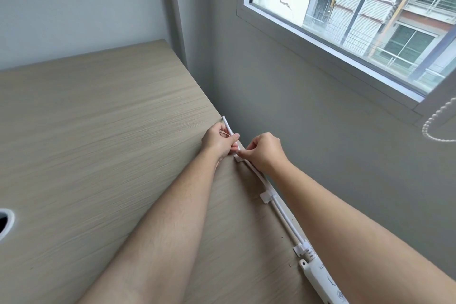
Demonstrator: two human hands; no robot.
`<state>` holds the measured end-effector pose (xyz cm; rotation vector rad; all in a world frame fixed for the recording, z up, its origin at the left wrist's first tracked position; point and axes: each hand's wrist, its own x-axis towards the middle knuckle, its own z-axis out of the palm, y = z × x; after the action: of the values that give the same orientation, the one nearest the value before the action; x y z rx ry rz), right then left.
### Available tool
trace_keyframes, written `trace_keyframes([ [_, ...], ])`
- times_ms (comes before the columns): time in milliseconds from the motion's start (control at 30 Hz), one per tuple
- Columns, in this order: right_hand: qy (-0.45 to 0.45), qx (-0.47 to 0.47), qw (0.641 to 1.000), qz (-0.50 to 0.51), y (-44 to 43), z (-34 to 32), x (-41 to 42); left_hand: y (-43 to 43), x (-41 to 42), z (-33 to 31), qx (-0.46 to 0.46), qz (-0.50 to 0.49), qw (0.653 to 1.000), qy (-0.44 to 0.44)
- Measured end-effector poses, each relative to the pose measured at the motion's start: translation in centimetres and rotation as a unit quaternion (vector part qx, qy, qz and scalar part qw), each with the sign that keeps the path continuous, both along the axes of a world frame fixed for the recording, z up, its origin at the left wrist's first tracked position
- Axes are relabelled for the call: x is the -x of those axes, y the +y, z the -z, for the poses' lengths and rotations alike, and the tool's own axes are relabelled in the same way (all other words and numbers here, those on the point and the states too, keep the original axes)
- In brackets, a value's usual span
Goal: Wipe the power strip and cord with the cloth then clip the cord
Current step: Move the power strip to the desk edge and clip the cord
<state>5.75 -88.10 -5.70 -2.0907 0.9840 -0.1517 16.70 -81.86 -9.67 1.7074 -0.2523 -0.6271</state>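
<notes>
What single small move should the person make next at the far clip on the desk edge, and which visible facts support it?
Probably press the cord down into the far clip and close it. Both the left hand and right hand pinch there, while the middle clip and near clip already hold the cord.

Power strip [323,281]: cut off by the bottom edge, partly covered by the right forearm, its markings too blurred to read. Cord [283,217]: hidden where the left hand [218,142] and right hand [262,152] close over it. Desk hole [5,223]: cropped by the left edge.
</notes>
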Motion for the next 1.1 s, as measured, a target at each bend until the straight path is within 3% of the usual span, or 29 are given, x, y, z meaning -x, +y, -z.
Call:
trace_keyframes([
  [300, 0.005, -0.03, 0.999, 0.009, 1.0, -1.0, 1.5, 2.6, 1.4, -1.6, -0.028, -0.043, 0.996, 0.071],
  [433, 0.02, -0.024, 1.0, -0.003, 1.3, -3.0, 4.9, 5.8, 4.5, -2.8, -0.061, -0.042, 0.997, 0.023],
  [667, 0.018, -0.019, 0.999, 0.033, 2.9, -6.2, 15.8, 9.4, 15.3, -7.2, -0.071, 0.076, 0.995, 0.0],
  [900, 0.066, -0.038, 0.991, 0.11, 6.7, -4.8, 28.5, 11.9, 25.6, -5.2, -0.111, 0.147, 0.978, 0.102],
  [1100, 0.058, -0.06, 0.99, 0.11, 8.4, -3.1, 32.6, 12.7, 31.9, -2.8, -0.117, 0.123, 0.973, 0.16],
])
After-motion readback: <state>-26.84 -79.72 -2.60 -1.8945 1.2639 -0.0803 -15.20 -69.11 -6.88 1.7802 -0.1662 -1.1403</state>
